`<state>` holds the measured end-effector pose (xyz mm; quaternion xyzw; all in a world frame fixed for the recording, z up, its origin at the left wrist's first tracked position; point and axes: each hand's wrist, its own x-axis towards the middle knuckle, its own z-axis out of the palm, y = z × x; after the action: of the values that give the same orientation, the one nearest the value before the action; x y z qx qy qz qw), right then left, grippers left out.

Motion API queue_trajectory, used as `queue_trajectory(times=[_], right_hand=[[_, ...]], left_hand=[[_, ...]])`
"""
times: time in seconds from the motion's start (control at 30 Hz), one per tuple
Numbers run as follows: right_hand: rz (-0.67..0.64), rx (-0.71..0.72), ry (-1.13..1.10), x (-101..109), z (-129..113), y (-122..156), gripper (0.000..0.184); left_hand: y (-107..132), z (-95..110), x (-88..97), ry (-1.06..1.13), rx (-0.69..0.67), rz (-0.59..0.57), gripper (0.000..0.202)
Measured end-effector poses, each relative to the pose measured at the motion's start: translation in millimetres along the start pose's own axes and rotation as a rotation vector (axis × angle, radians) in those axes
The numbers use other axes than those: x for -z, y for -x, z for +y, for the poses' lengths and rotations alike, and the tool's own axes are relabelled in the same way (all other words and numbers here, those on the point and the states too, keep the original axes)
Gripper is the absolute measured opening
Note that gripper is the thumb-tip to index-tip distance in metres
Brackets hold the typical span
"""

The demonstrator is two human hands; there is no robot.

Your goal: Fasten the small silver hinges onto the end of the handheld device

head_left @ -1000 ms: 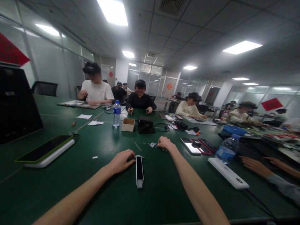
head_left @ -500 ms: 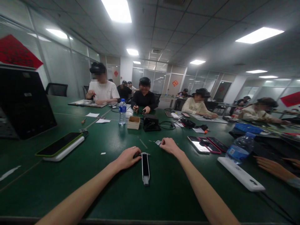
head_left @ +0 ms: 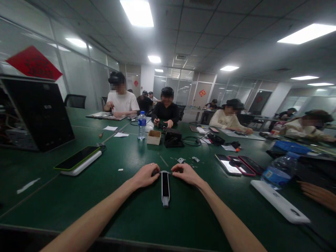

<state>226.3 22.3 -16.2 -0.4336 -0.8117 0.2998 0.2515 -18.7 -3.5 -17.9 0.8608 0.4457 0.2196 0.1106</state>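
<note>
A narrow white device with a black face (head_left: pixel 165 187) lies lengthwise on the green table (head_left: pixel 131 210) in front of me. My left hand (head_left: pixel 146 175) rests at its far left corner, fingers curled and pinched against the top edge. My right hand (head_left: pixel 185 173) sits at the far right corner, fingers pinched on something small I cannot make out. Two small metal parts (head_left: pixel 181 160) (head_left: pixel 195 159) lie just beyond the hands.
A phone on a white power bank (head_left: pixel 78 161) lies left; a black monitor back (head_left: pixel 36 112) stands far left. Phones (head_left: pixel 236 164), a water bottle (head_left: pixel 279 171) and a white bar (head_left: pixel 279 204) lie right. A box (head_left: pixel 154 137), a bottle (head_left: pixel 141 125) and seated people are beyond. Another person's hand (head_left: pixel 316 192) rests far right.
My right hand has come back from the small metal parts to the top right corner of the device. The left hand stayed at the top left corner. The view shifted.
</note>
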Motion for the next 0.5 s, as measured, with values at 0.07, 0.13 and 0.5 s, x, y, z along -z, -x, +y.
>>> queue_trajectory(times=[0.07,0.13,0.5], right_hand=[[-0.022,0.006,-0.022,0.7,-3.0,1.8,0.022],[-0.026,0.007,-0.035,0.4,-5.9,3.1,0.021],[0.030,-0.027,-0.023,-4.4,-16.8,5.3,0.017]], left_hand=[[0.5,0.6,0.6,0.008,0.000,0.001,0.012],[0.7,0.9,1.0,0.014,0.000,0.004,0.012],[-0.7,1.0,1.2,0.017,-0.013,-0.001,0.012]])
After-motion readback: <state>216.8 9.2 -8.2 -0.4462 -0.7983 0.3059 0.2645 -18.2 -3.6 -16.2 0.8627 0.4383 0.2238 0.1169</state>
